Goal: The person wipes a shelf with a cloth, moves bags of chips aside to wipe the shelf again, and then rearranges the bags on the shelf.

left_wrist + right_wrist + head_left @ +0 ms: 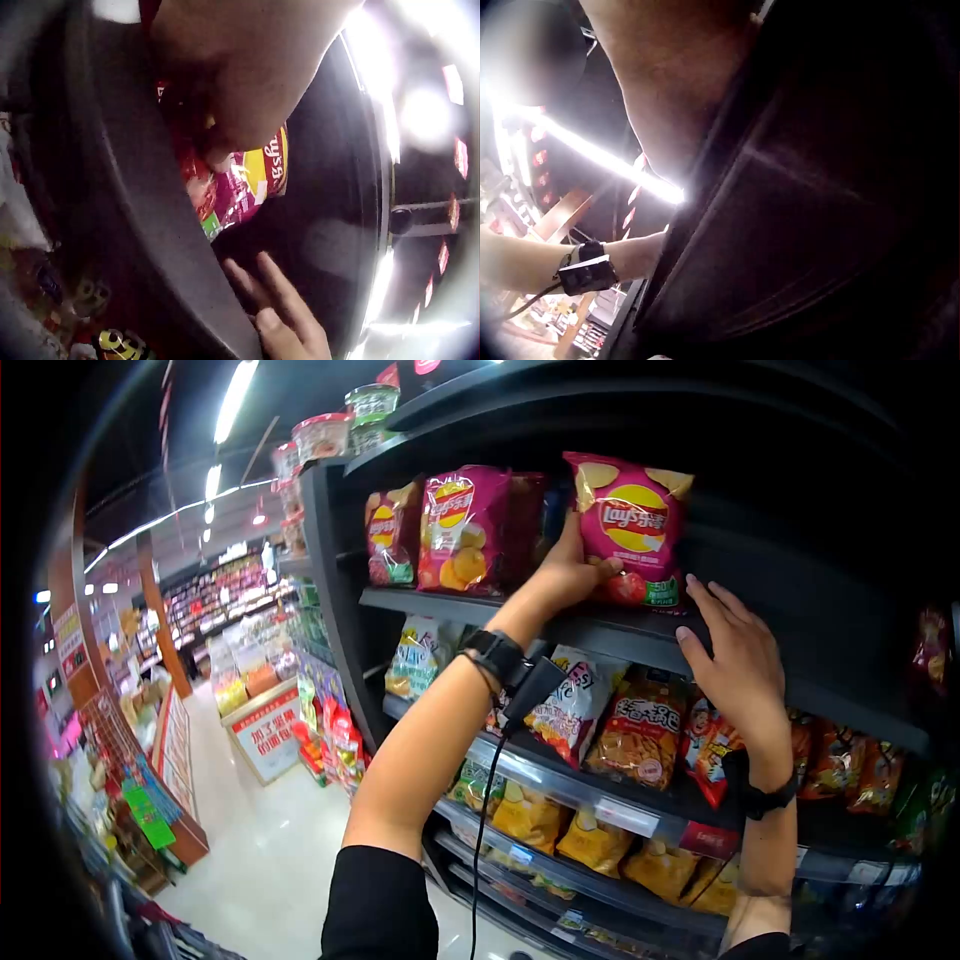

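Observation:
A magenta Lay's chip bag (632,525) stands upright on the upper shelf (600,635) in the head view. The left hand (572,572) grips its left side, thumb across the lower front. Just right of the bag, the right hand (735,655) is held at the shelf edge with fingers extended, holding nothing. In the left wrist view the left hand (240,82) covers part of the bag (240,187), and the right hand (281,315) shows below it. The right wrist view shows the right hand (675,90) partly, its fingers hidden by the dark shelf.
More Lay's bags (465,530) stand left on the same shelf. Snack bags (640,728) fill the shelf below, with yellow bags (595,842) lower down. An aisle floor (270,840) and a sign board (268,730) lie to the left.

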Demonstrator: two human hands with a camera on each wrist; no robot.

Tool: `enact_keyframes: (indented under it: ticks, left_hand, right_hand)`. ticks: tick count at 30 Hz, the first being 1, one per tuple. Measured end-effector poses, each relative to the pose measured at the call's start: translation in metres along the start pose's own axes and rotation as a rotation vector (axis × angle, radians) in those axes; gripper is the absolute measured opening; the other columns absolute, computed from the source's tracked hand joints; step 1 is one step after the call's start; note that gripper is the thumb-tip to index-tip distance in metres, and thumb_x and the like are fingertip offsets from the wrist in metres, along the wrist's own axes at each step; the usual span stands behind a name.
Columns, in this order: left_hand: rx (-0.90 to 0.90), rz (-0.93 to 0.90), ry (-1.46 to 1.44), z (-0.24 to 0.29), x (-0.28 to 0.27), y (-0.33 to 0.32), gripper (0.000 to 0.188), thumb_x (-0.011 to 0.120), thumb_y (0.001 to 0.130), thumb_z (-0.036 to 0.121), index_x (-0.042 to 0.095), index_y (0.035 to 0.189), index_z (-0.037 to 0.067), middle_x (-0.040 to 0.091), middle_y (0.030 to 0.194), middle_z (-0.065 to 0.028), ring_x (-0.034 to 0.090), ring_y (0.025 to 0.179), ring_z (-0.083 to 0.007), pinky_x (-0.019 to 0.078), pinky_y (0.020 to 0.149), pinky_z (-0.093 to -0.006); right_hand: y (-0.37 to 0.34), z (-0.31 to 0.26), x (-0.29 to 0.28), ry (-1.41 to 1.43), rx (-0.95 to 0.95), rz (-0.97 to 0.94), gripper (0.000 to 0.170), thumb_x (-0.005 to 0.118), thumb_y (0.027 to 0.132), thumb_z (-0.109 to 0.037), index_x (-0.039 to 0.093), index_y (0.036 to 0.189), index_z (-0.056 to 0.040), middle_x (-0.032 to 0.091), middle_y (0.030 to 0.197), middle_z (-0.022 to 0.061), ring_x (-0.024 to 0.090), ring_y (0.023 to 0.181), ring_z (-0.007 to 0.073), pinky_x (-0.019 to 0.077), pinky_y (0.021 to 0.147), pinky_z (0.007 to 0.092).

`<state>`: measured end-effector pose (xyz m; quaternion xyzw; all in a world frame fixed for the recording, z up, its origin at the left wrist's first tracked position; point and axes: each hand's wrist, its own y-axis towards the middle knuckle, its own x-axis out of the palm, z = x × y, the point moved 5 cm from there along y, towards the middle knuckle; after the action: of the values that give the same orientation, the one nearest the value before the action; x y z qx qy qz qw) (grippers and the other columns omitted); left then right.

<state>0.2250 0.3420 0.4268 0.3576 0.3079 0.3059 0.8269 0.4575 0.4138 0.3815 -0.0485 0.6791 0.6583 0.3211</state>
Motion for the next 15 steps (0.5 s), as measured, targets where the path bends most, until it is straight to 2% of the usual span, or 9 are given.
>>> enact_keyframes:
  ticks: [1, 3, 4, 8, 9, 11, 12, 14, 15]
  left_hand:
    - [-0.03, -0.055, 0.053, -0.008, -0.008, 0.008, 0.069, 0.075, 0.092, 0.008, 0.034, 0.146, 0.003, 0.059, 0.136, -0.0146, 0.057, 0.125, -0.023, 0.0491, 0.106, -0.0374]
    - [-0.1, -0.118, -0.031, -0.023, -0.02, 0.018, 0.069, 0.076, 0.091, 0.007, 0.034, 0.145, 0.001, 0.059, 0.135, -0.0154, 0.057, 0.125, -0.0237, 0.0495, 0.106, -0.0371]
    - [-0.083, -0.113, -0.005, -0.027, -0.026, 0.021, 0.069, 0.076, 0.09, 0.006, 0.034, 0.144, 0.0, 0.06, 0.134, -0.0161, 0.057, 0.125, -0.0241, 0.0502, 0.105, -0.0368]
    - [-0.125, -0.081, 0.068, -0.062, -0.055, 0.04, 0.071, 0.077, 0.089, 0.007, 0.034, 0.144, 0.0, 0.06, 0.134, -0.0176, 0.059, 0.123, -0.026, 0.0514, 0.104, -0.038]
    - [-0.048, -0.072, 0.188, -0.07, -0.061, 0.049, 0.079, 0.081, 0.086, 0.013, 0.03, 0.145, -0.005, 0.06, 0.134, -0.0213, 0.059, 0.123, -0.0288, 0.0513, 0.103, -0.0377]
    - [-0.089, -0.061, 0.448, -0.057, -0.06, 0.054, 0.092, 0.084, 0.083, 0.018, 0.024, 0.146, -0.009, 0.058, 0.136, -0.0255, 0.058, 0.126, -0.0319, 0.0508, 0.103, -0.0378]
    - [-0.13, -0.074, 0.494, -0.057, -0.06, 0.058, 0.095, 0.085, 0.083, 0.02, 0.021, 0.147, -0.011, 0.058, 0.135, -0.0279, 0.057, 0.127, -0.0329, 0.0507, 0.103, -0.038]
    - [-0.179, -0.041, 0.437, -0.051, -0.064, 0.062, 0.1, 0.085, 0.08, 0.017, 0.017, 0.148, -0.011, 0.051, 0.137, -0.0365, 0.057, 0.127, -0.0416, 0.0499, 0.104, -0.0418]
    - [-0.059, 0.053, 0.506, -0.044, -0.064, 0.062, 0.099, 0.084, 0.079, 0.014, 0.017, 0.148, -0.011, 0.048, 0.138, -0.0386, 0.056, 0.126, -0.0452, 0.0492, 0.105, -0.0436]
  right_hand:
    - [-0.001, 0.003, 0.004, -0.012, 0.028, -0.012, 0.054, 0.058, 0.098, -0.035, 0.053, 0.147, -0.0129, 0.061, 0.138, 0.0191, 0.058, 0.128, 0.0325, 0.0438, 0.108, 0.044]
    - [-0.002, 0.003, 0.009, -0.041, 0.064, -0.044, 0.051, 0.058, 0.098, -0.035, 0.057, 0.144, -0.0125, 0.064, 0.134, 0.019, 0.062, 0.123, 0.0326, 0.0449, 0.107, 0.0434]
    - [-0.003, -0.004, 0.002, -0.033, 0.052, 0.006, 0.045, 0.059, 0.098, -0.035, 0.064, 0.136, -0.0114, 0.068, 0.126, 0.0176, 0.066, 0.115, 0.0323, 0.0472, 0.104, 0.0424]
    - [-0.001, -0.006, 0.005, -0.069, 0.048, -0.006, 0.04, 0.059, 0.097, -0.034, 0.07, 0.127, -0.0102, 0.072, 0.116, 0.0153, 0.069, 0.105, 0.0301, 0.0508, 0.096, 0.0402]
    - [0.0, -0.006, 0.006, -0.064, 0.047, -0.017, 0.039, 0.058, 0.098, -0.033, 0.07, 0.127, -0.01, 0.072, 0.115, 0.015, 0.069, 0.104, 0.0302, 0.0509, 0.095, 0.0402]
    - [0.001, -0.006, 0.007, -0.061, 0.051, -0.044, 0.038, 0.057, 0.099, -0.032, 0.07, 0.127, -0.0097, 0.073, 0.114, 0.0143, 0.069, 0.102, 0.0303, 0.0511, 0.093, 0.0402]
    - [0.001, -0.009, 0.006, -0.05, 0.036, -0.036, 0.037, 0.056, 0.099, -0.031, 0.071, 0.126, -0.0093, 0.073, 0.114, 0.0138, 0.069, 0.101, 0.0306, 0.0509, 0.091, 0.0393]
    - [0.002, -0.01, 0.006, -0.044, 0.072, -0.089, 0.038, 0.056, 0.099, -0.032, 0.071, 0.125, -0.0089, 0.073, 0.113, 0.0141, 0.069, 0.101, 0.0305, 0.0508, 0.091, 0.0387]
    - [0.003, -0.01, 0.005, -0.038, 0.095, -0.101, 0.038, 0.055, 0.1, -0.033, 0.072, 0.124, -0.0088, 0.073, 0.113, 0.0143, 0.069, 0.101, 0.0305, 0.0508, 0.092, 0.0383]
